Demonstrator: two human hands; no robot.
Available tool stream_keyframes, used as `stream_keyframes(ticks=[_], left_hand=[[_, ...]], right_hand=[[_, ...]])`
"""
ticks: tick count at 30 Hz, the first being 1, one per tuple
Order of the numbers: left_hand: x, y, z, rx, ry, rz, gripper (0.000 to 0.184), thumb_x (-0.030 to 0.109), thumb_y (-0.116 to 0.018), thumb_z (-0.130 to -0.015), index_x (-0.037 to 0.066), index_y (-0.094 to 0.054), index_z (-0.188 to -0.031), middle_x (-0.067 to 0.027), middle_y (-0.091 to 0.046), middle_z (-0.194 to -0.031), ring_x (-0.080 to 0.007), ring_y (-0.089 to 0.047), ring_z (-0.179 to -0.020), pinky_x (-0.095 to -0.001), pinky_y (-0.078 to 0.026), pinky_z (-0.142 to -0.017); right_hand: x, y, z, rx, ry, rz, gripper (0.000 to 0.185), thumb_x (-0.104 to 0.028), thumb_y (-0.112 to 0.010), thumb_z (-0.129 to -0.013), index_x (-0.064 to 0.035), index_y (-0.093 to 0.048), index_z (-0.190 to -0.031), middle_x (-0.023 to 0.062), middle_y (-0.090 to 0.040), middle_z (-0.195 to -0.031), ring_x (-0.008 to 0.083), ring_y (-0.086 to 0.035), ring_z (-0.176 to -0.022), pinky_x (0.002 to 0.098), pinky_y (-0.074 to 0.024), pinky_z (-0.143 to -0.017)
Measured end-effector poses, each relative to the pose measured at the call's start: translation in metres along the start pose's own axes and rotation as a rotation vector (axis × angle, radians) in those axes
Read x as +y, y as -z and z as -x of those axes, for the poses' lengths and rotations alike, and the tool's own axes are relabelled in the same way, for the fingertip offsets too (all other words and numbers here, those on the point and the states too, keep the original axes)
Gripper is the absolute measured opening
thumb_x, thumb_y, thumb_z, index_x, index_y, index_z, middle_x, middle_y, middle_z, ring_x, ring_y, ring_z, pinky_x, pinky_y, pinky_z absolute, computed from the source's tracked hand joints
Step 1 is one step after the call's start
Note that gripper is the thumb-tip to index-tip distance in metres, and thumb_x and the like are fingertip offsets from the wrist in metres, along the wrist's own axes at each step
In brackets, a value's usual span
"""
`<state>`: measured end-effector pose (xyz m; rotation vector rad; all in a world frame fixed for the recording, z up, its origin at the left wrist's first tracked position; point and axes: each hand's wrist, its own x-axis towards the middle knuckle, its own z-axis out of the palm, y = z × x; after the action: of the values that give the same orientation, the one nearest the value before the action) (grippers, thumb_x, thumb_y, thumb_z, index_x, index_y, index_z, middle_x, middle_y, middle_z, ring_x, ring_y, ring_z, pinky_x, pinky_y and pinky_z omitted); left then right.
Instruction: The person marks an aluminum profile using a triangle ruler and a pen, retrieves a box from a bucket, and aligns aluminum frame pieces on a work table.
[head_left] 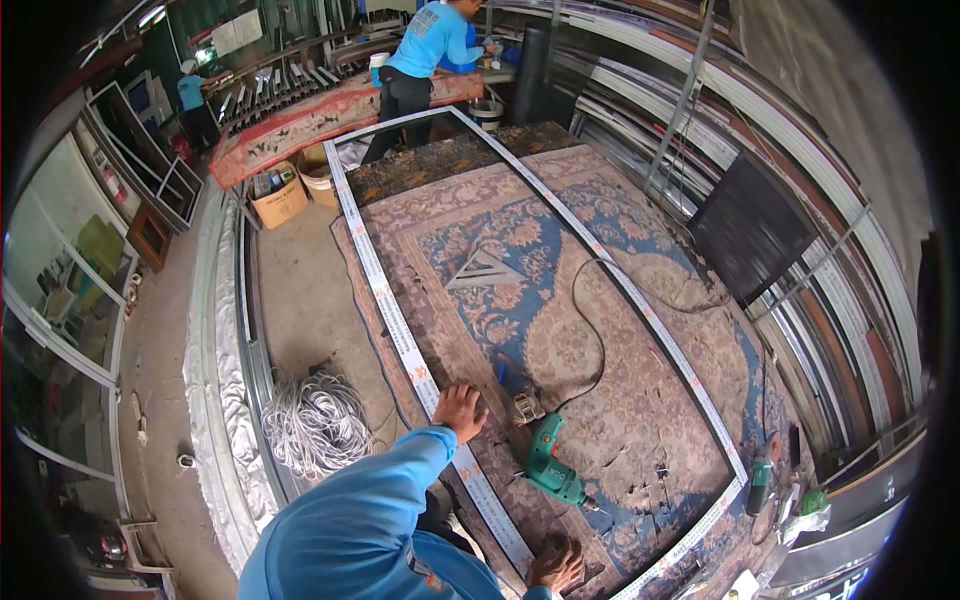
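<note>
A long rectangular metal frame (397, 330), its rails covered in printed white film, lies over a worn patterned carpet (640, 400). My left hand (460, 412) is on the frame's left rail, fingers bent over its inner edge. Farther down that same rail, close to the lower end, my right hand (557, 566) grips with curled fingers; its wrist is partly cut off by the view. Inside the frame, a green power drill (556, 467) rests on its side with its cord trailing away. A tape measure (527, 407) lies beside the drill, and a metal triangular square (484, 270) is farther up.
Coiled pale cord (318, 425) sits on the floor at left. A green angle grinder (762, 480) lies outside the frame's right corner. Racks of long profiles (640, 110) line the right side. One co-worker (425, 55) stands beyond the frame; another person (193, 100) is far left.
</note>
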<state>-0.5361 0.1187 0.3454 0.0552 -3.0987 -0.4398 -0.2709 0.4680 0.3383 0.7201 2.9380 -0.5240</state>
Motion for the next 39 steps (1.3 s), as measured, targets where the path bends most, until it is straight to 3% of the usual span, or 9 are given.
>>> stream_keyframes(ticks=[23, 39], left_hand=[[0.003, 0.002, -0.002, -0.024, 0.011, 0.010, 0.053, 0.044, -0.066, -0.100, 0.006, -0.059, -0.137, -0.0172, -0.054, -0.138, -0.0380, -0.051, -0.130, -0.0532, -0.038, -0.114], [0.003, -0.003, -0.003, 0.010, -0.002, -0.022, 0.050, 0.043, -0.067, -0.099, 0.007, -0.060, -0.133, -0.0173, -0.054, -0.137, -0.0385, -0.051, -0.129, -0.0549, -0.040, -0.111]], right_hand=[[-0.003, 0.006, 0.001, 0.048, 0.053, 0.018, 0.051, -0.034, -0.064, -0.094, -0.0144, -0.061, -0.141, 0.0121, -0.050, -0.157, 0.0362, -0.039, -0.148, 0.0547, -0.0221, -0.125], [0.001, 0.006, 0.000, -0.001, 0.067, 0.003, 0.063, -0.023, -0.067, -0.085, -0.0175, -0.054, -0.146, 0.0146, -0.047, -0.157, 0.0395, -0.034, -0.151, 0.0578, -0.0200, -0.126]])
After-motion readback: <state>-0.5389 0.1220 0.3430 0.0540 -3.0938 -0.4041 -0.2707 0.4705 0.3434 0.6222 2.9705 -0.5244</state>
